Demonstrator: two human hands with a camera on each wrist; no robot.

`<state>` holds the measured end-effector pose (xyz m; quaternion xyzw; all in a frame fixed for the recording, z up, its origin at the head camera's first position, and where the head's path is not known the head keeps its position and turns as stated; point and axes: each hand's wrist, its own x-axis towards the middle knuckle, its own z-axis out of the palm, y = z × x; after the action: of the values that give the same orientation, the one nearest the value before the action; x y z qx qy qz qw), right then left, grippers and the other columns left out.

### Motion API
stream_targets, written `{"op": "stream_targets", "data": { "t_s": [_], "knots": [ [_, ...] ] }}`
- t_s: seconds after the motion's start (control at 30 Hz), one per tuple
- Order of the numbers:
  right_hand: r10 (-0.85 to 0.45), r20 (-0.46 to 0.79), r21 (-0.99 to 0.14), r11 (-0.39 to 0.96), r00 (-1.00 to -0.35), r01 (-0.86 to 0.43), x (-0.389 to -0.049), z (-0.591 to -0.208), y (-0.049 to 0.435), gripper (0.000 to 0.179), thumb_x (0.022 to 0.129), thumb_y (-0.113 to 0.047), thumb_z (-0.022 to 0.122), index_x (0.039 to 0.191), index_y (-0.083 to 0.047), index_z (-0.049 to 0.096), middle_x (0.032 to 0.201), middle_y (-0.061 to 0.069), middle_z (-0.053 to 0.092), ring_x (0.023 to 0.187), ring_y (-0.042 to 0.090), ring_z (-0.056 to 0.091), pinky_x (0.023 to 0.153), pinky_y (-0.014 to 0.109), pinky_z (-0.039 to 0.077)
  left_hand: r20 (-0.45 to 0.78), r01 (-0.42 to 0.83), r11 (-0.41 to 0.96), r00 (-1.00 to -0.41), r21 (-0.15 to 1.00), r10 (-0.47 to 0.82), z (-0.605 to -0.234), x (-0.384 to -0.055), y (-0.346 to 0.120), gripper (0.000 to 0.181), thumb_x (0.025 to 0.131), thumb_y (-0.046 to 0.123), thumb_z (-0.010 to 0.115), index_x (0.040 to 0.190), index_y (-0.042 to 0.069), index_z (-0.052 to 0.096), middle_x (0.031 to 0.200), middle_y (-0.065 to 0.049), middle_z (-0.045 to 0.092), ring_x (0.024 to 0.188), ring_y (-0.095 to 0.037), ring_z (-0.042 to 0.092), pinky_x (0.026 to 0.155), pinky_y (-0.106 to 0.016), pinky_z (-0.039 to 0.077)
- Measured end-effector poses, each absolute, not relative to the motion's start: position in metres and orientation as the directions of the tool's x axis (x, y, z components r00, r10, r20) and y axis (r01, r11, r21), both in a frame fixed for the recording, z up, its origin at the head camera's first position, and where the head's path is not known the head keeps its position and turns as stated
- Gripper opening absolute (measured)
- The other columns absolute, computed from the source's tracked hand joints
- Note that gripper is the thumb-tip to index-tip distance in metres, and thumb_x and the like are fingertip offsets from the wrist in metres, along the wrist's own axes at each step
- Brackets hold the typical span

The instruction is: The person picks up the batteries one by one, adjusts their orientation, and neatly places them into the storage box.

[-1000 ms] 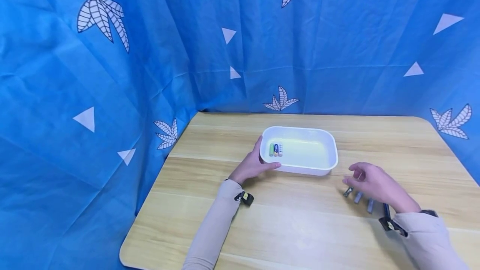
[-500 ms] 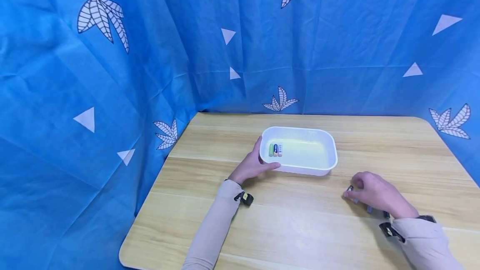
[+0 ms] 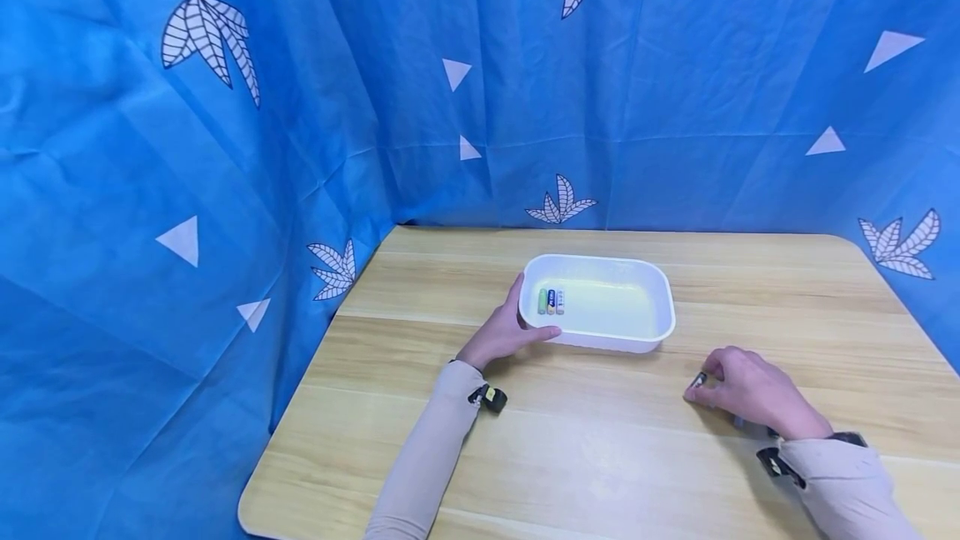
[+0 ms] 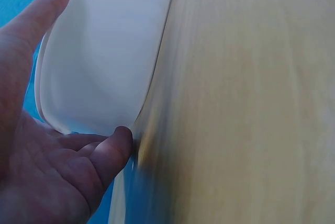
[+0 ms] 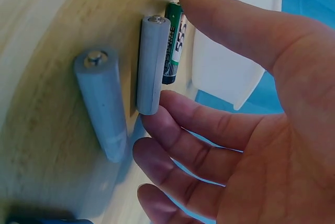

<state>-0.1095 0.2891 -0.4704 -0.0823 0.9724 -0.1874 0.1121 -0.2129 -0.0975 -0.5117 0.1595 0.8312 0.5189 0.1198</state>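
Note:
My left hand (image 3: 501, 333) grips the left end of a white plastic basin (image 3: 652, 325), thumb along its near wall. Its fingers (image 4: 116, 148) lie by the basin's wall (image 4: 110, 51) in the left wrist view. Three small batteries (image 3: 551, 302) lie side by side inside, at the left. On the table to the right, my right hand (image 3: 750, 388) pinches a green-and-black battery (image 5: 174, 43) end to end between thumb and index finger. Two grey batteries, a nearer one (image 5: 102, 103) and a middle one (image 5: 152, 67), lie beside it, mostly hidden under the hand in the head view.
A wooden table (image 3: 585, 448) carries everything. A dark blue object (image 5: 49, 221) shows at the lower left edge of the right wrist view. Blue patterned cloth (image 3: 675, 107) hangs behind the table and at its left. The basin stands left of and beyond the right hand.
My right hand has come down and its thumb and index finger have closed in on the green-and-black battery, covering more of the grey ones. The left hand and basin have stayed put.

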Motion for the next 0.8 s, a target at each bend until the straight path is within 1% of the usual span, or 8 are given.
{"op": "stream_targets", "data": {
  "t_s": [0.13, 0.33, 0.47, 0.63, 0.73, 0.8],
  "knots": [
    [-0.2, -0.175, -0.373, 0.92, -0.964, -0.123, -0.108, -0.47, 0.286, 0.053, 0.076, -0.054, 0.085, 0.096, -0.006, 0.073, 0.088, 0.003, 0.07, 0.077, 0.017, 0.058, 0.062, 0.036, 0.049, -0.034, 0.141, 0.414, -0.922, 0.899, 0.387, -0.511, -0.213, -0.098, 0.127, 0.077, 0.059, 0.086, 0.167, 0.036, 0.0, 0.147, 0.0, 0.061, 0.134, -0.017, 0.059, 0.12, -0.053, 0.04],
    [-0.198, -0.154, -0.371, 0.92, -0.968, -0.129, -0.106, -0.473, 0.281, 0.041, 0.078, -0.046, 0.085, 0.09, -0.009, 0.072, 0.08, -0.002, 0.067, 0.071, 0.015, 0.054, 0.058, 0.033, 0.044, -0.032, 0.144, 0.41, -0.919, 0.9, 0.394, -0.513, -0.214, -0.098, 0.128, 0.076, 0.059, 0.087, 0.167, 0.037, -0.001, 0.147, 0.001, 0.061, 0.134, -0.016, 0.059, 0.121, -0.052, 0.04],
    [-0.194, -0.155, -0.369, 0.921, -0.969, -0.125, -0.107, -0.474, 0.279, 0.034, 0.079, -0.041, 0.085, 0.088, -0.01, 0.072, 0.078, -0.002, 0.066, 0.069, 0.015, 0.053, 0.057, 0.032, 0.042, -0.032, 0.142, 0.405, -0.919, 0.903, 0.394, -0.514, -0.214, -0.098, 0.129, 0.076, 0.058, 0.087, 0.167, 0.037, -0.001, 0.147, 0.0, 0.061, 0.135, -0.017, 0.059, 0.121, -0.053, 0.039],
    [-0.198, -0.146, -0.358, 0.924, -0.969, -0.135, -0.107, -0.474, 0.278, 0.031, 0.08, -0.039, 0.084, 0.086, -0.011, 0.072, 0.077, -0.002, 0.065, 0.067, 0.014, 0.052, 0.057, 0.032, 0.042, -0.03, 0.142, 0.403, -0.92, 0.904, 0.391, -0.515, -0.214, -0.099, 0.128, 0.075, 0.058, 0.088, 0.166, 0.037, 0.0, 0.146, 0.001, 0.062, 0.135, -0.017, 0.059, 0.121, -0.053, 0.039],
    [-0.207, -0.141, -0.361, 0.921, -0.968, -0.144, -0.107, -0.473, 0.277, 0.032, 0.08, -0.039, 0.084, 0.087, -0.01, 0.072, 0.075, -0.003, 0.064, 0.066, 0.014, 0.052, 0.057, 0.032, 0.043, -0.028, 0.144, 0.404, -0.92, 0.903, 0.39, -0.515, -0.214, -0.099, 0.128, 0.076, 0.058, 0.088, 0.166, 0.038, 0.0, 0.147, 0.002, 0.061, 0.135, -0.016, 0.059, 0.122, -0.053, 0.038],
    [-0.211, -0.149, -0.369, 0.918, -0.966, -0.143, -0.108, -0.47, 0.277, 0.034, 0.081, -0.039, 0.083, 0.091, -0.008, 0.073, 0.07, -0.006, 0.065, 0.062, 0.012, 0.054, 0.058, 0.033, 0.045, -0.024, 0.148, 0.4, -0.919, 0.904, 0.393, -0.516, -0.215, -0.099, 0.128, 0.076, 0.057, 0.088, 0.166, 0.037, 0.0, 0.146, 0.002, 0.061, 0.134, -0.016, 0.059, 0.121, -0.053, 0.039]
  ]
}}
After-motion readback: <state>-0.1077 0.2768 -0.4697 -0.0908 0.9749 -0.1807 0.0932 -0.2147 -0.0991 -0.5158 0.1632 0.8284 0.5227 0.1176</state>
